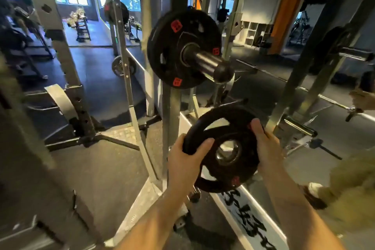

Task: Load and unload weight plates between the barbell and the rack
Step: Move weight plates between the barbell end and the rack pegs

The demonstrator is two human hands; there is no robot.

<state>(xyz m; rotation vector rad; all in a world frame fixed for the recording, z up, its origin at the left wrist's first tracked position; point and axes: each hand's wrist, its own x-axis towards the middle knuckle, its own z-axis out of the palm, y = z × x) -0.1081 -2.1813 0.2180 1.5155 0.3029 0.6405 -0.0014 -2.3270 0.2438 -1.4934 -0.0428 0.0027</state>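
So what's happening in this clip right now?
A person holds a round black rubber weight plate in the air with both hands: the left hand grips its left rim, the right hand its right side. Above it, a steel barbell sleeve already carries another black plate with red labels.

dark rubber gym floor (113, 164) has the grey steel rack base (142, 199) sitting on it, plus a white lettered platform strip (249, 219).
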